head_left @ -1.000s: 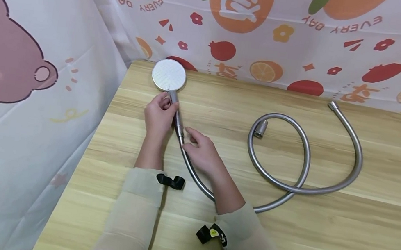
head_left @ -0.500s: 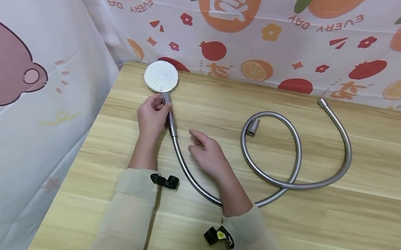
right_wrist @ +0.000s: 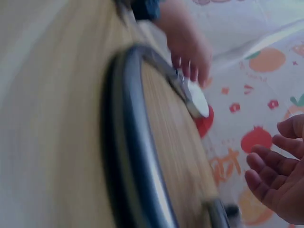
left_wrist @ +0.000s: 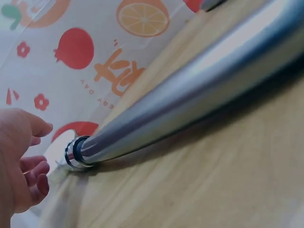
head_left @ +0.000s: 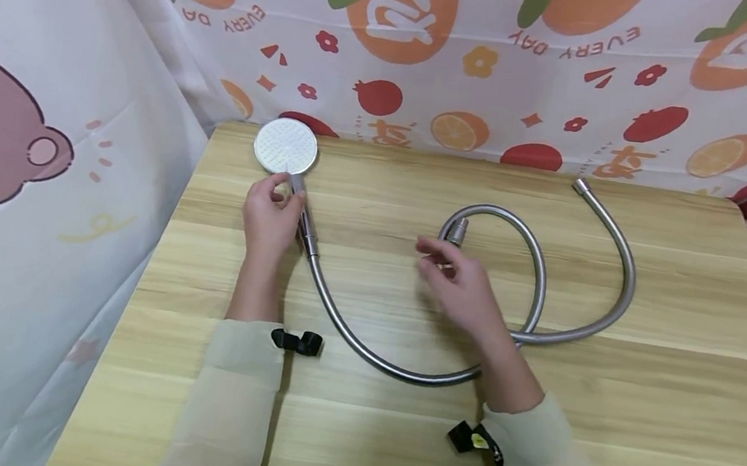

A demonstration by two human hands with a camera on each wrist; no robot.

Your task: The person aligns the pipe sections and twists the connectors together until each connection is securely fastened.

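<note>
A shower head (head_left: 286, 146) with a round white face lies near the table's far left corner. Its chrome handle (head_left: 307, 229) meets a grey metal shower hose (head_left: 360, 348), which runs toward me and loops at the right. My left hand (head_left: 272, 214) is at the upper handle, fingers loosely bent; the left wrist view shows no firm grip, and whether the fingertips touch the handle is unclear. My right hand (head_left: 467, 286) hovers beside the hose loop, fingers loosely bent around nothing. Just beyond its fingers stands a small metal fitting (head_left: 459, 230), partly hidden.
The hose's free end (head_left: 581, 186) points toward the back right of the wooden table (head_left: 349, 445). A fruit-print cloth (head_left: 391, 74) hangs along the far edge, and a bear-print cloth (head_left: 110, 172) hangs at the left.
My right hand has left the joint between handle and hose and moved right to the hose loop. The left hand stays beside the handle. The head view has shifted somewhat to the right.
</note>
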